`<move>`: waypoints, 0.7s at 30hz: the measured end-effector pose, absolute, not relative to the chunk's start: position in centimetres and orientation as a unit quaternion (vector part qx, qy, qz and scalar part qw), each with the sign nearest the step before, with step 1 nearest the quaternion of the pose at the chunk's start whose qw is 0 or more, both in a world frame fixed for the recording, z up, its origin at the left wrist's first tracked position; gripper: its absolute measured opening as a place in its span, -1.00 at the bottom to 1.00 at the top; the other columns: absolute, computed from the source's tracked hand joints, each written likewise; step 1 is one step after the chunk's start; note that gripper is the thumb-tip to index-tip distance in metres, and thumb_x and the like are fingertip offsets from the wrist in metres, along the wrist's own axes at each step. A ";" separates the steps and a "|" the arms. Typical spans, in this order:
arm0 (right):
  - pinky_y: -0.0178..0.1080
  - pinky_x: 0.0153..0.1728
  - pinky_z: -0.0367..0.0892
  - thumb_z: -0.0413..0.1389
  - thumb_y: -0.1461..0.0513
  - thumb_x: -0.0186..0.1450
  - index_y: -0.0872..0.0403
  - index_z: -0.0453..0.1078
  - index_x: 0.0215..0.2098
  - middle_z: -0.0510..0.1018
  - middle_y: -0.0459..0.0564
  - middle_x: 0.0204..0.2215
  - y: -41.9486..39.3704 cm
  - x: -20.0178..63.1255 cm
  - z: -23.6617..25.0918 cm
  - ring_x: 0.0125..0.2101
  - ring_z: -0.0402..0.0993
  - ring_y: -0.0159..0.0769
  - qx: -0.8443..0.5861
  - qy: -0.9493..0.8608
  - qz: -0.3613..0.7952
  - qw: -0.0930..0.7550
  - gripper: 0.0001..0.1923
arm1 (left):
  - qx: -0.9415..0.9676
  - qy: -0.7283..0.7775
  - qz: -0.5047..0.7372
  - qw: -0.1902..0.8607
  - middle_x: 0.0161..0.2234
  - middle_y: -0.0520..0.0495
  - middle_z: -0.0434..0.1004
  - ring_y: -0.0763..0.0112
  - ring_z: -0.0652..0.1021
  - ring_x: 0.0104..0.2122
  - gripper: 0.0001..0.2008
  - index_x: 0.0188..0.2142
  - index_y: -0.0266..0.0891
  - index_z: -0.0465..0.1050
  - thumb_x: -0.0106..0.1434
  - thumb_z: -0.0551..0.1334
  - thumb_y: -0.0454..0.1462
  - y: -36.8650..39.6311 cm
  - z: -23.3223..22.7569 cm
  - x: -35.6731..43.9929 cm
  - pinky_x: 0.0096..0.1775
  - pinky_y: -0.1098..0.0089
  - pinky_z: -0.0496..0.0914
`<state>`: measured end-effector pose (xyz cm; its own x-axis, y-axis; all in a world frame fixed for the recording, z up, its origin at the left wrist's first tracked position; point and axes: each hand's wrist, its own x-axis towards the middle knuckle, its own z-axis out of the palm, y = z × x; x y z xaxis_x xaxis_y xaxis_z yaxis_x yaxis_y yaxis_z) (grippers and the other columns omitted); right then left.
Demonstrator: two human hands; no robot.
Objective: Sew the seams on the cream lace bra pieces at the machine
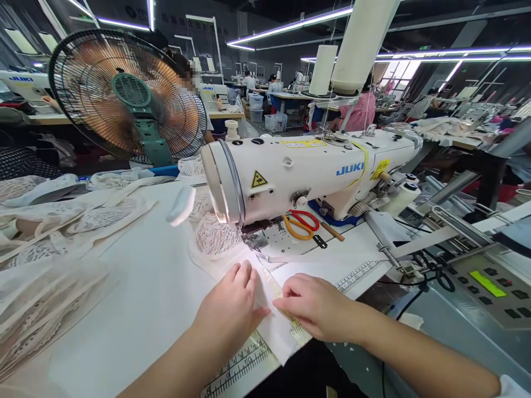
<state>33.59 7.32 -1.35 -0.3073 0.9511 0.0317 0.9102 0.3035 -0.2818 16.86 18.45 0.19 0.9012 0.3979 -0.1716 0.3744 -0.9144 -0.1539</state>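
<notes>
A pale lace bra lies on the white table under the head of a JUKI sewing machine. Its lace cup is left of the presser foot, and a plain white strip of fabric runs toward me. My left hand holds this fabric down just in front of the foot, fingers bent together and thumb out to the side. At the strip's right edge, my right hand is closed, with thumb and forefinger pinching the fabric. The needle point cannot be made out.
Red-and-yellow-handled snips, a black razor blade and a wooden-handled tool lie on the machine bed. Lace pieces are heaped at left. A fan stands behind; a control panel is at right.
</notes>
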 end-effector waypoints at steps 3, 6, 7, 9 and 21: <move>-0.31 -0.44 0.10 -0.02 0.37 0.22 0.08 0.42 -0.15 0.42 0.02 -0.32 7.1 33.8 -2.0 -0.36 0.23 -0.31 -0.569 -0.807 0.098 0.123 -0.72 | -0.968 -0.227 0.098 0.041 0.18 -0.40 0.27 -0.05 0.32 0.15 -0.40 0.16 -0.47 0.26 0.27 0.11 -0.07 18.9 -0.1 16.8 0.10 0.11 0.31; -0.32 -0.45 0.10 -0.01 0.38 0.20 0.10 0.42 -0.16 0.41 0.02 -0.33 7.3 34.0 -2.2 -0.37 0.21 -0.31 -0.570 -0.806 0.094 0.125 -0.72 | -0.964 -0.243 0.103 0.032 0.19 -0.37 0.26 -0.02 0.30 0.17 -0.42 0.18 -0.44 0.25 0.28 0.11 -0.09 19.1 0.1 16.7 0.12 0.12 0.29; -0.32 -0.45 0.10 -0.01 0.38 0.21 0.10 0.42 -0.16 0.41 0.02 -0.33 7.3 34.1 -2.2 -0.37 0.21 -0.32 -0.573 -0.805 0.093 0.125 -0.73 | -0.964 -0.244 0.105 0.031 0.19 -0.36 0.26 0.00 0.30 0.17 -0.44 0.17 -0.43 0.25 0.29 0.10 -0.10 19.1 0.1 16.7 0.12 0.12 0.29; -0.32 -0.44 0.10 0.00 0.38 0.21 0.09 0.42 -0.16 0.41 0.01 -0.33 7.5 34.1 -2.1 -0.36 0.22 -0.32 -0.576 -0.803 0.094 0.121 -0.74 | -0.964 -0.244 0.102 0.030 0.18 -0.34 0.28 0.01 0.31 0.16 -0.48 0.16 -0.40 0.28 0.29 0.10 -0.13 19.2 0.3 16.7 0.11 0.10 0.30; -0.32 -0.43 0.07 0.01 0.36 0.23 0.08 0.44 -0.22 0.39 0.00 -0.35 9.0 34.3 -2.5 -0.36 0.18 -0.32 -0.577 -0.809 0.057 0.094 -0.78 | -0.969 -0.236 0.069 0.013 0.18 -0.25 0.30 0.05 0.36 0.12 -0.59 0.10 -0.29 0.35 0.27 0.13 -0.23 19.5 0.2 16.7 0.11 -0.08 0.25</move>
